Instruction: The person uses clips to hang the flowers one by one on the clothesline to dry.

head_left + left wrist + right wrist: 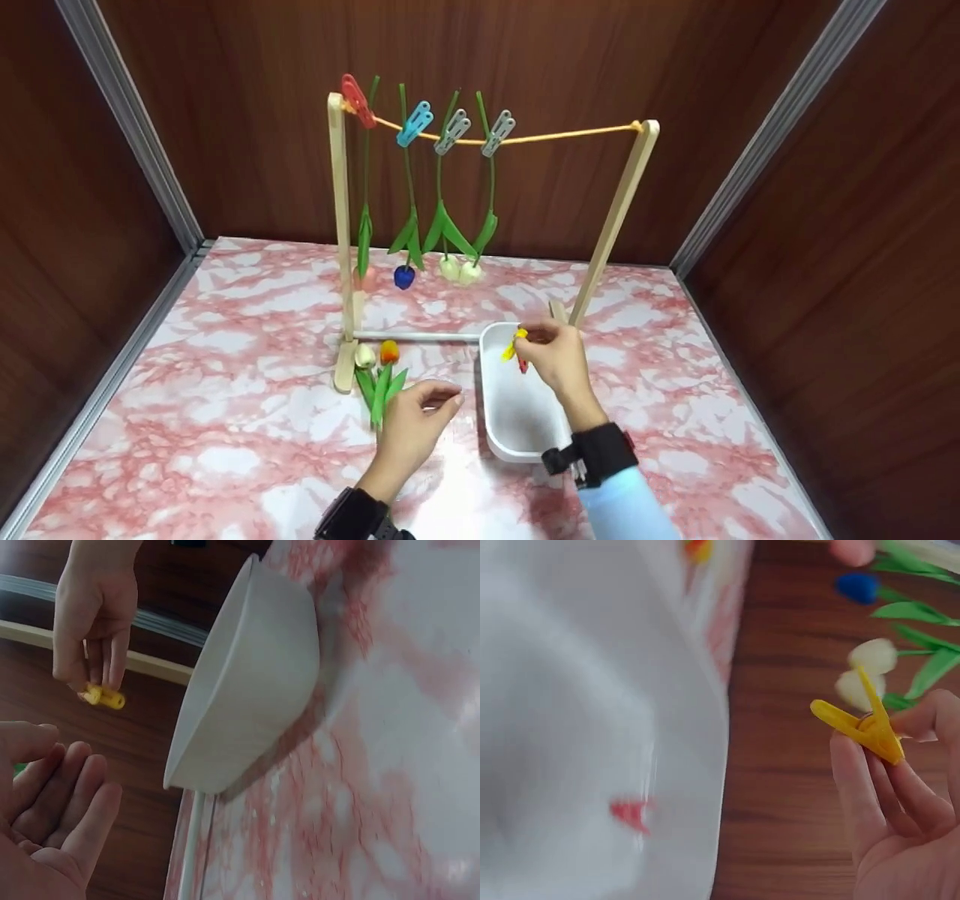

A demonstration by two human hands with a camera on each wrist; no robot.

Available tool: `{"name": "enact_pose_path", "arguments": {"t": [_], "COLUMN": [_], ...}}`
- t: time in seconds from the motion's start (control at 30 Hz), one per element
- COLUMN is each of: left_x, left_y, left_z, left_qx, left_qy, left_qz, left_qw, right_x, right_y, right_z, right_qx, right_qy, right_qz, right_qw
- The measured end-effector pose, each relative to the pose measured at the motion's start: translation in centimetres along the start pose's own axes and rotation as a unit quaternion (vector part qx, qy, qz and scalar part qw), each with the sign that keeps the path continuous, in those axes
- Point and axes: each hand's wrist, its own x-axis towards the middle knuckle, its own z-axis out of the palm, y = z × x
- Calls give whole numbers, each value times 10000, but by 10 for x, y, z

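My right hand pinches a yellow clothespin between thumb and fingertips, above the far end of a white basin. Inside that basin lies a red clothespin, blurred in the right wrist view. To the basin's left, my left hand hovers with relaxed, slightly bent fingers and nothing between them. Beside it on the table are a white tulip and an orange-red tulip, their lower stems partly hidden by the left hand.
Behind stands a wooden frame with an orange cord. Several tulips hang upside down from it, held by a red clothespin, a blue clothespin and two grey ones. A white crossbar runs low between the posts. Brown panels enclose the table.
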Motion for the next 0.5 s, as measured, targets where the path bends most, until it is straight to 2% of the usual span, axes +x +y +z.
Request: {"name": "enact_pose_path", "arguments": {"t": [0.17, 0.33, 0.5], "left_x": [-1, -5, -12], "left_y": [7, 15, 24], "left_z": [13, 27, 40], "left_qx": [-95, -479, -1003], "left_qy": [72, 217, 304], "left_qz": [-342, -668, -840], "left_qw": [9993, 9964, 9909], "right_x": [-26, -50, -72], "right_y": [-2, -5, -5], "right_z": [0, 4, 14], "right_qx": [1275, 1992, 2704], "right_qy": [116, 103, -164], "right_qz": [287, 491, 561], "right_qw": [9914, 9787, 9610]}}
